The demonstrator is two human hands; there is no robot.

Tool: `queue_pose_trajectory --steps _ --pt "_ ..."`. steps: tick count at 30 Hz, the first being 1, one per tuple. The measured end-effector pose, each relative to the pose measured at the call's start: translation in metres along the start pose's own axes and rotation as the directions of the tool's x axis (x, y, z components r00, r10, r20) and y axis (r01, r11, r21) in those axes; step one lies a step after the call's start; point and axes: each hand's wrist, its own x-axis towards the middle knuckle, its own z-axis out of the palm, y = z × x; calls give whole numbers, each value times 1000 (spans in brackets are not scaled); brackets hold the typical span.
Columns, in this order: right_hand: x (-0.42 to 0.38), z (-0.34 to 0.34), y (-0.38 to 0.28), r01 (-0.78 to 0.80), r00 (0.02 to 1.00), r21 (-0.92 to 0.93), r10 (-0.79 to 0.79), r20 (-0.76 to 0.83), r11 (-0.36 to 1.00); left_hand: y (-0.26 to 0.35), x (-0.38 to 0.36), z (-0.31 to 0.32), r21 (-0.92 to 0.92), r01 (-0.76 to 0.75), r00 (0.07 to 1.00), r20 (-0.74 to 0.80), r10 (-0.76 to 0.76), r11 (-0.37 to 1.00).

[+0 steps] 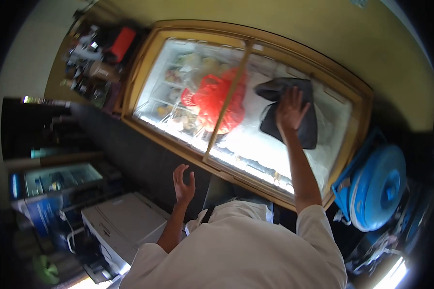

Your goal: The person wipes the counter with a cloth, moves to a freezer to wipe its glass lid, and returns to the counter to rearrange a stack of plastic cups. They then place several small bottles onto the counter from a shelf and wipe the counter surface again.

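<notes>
A chest freezer with a tan frame (169, 147) and sliding glass lids stands before me. On the glass of its right half lies a dark cloth (306, 130), and my right hand (292, 110) rests over it with fingers spread. My left hand (183, 185) is in the air near the freezer's front edge, fingers apart and curved, holding nothing. A red plastic bag (214, 101) shows in the left half, with bagged goods (181, 120) around it. Whether my right palm presses on the cloth or hovers just above is hard to tell.
To the right stands a blue round-lidded container (378, 188). A white box-like unit (125, 219) is at the lower left, beside a glass-topped cooler (65, 180). Assorted items and a red box (122, 44) fill the upper left. A yellowish wall (323, 29) rises behind the freezer.
</notes>
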Motion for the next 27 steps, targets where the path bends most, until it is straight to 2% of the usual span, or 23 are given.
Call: queue_pose_trajectory --steps 2,5,8,11,14,15,18,20,22,23,26,27 --pt "33 16 7 -68 992 117 79 -95 991 -11 -25 -20 16 120 993 -22 -119 993" --pt "50 3 -32 -24 1000 181 24 5 983 -35 -56 -33 -11 245 969 -36 -245 969" --pt "2 -15 -86 342 931 158 -357 76 926 -43 -71 -35 -70 412 911 29 -411 909" --pt "-10 -10 -82 527 841 255 -541 -21 810 -67 -88 -33 -113 486 870 151 -469 867" --pt "38 5 -35 398 918 69 -397 -25 915 -85 -102 -42 -125 604 789 228 -570 787" --pt "53 4 -20 259 965 78 -260 13 963 -91 -109 -45 -129 615 781 230 -580 778" --pt "57 0 -7 89 995 43 -91 50 995 -119 -124 -48 -146 645 759 237 -607 750" --pt "19 -3 -26 184 977 41 -187 104 982 -145 -134 -40 -156 675 733 247 -633 721" --pt "-33 -6 -48 300 949 63 -305 83 952 -161 -137 -38 -134 701 699 320 -639 700" --pt "-61 -20 -63 318 934 119 -332 130 941 -169 -138 -37 -123 712 681 358 -638 691" --pt "-97 -41 -63 387 886 219 -427 182 896 -196 -131 -34 64 761 537 497 -682 646" --pt "-95 -43 -54 314 913 141 -339 228 939 -205 -123 -32 60 743 549 514 -659 666"
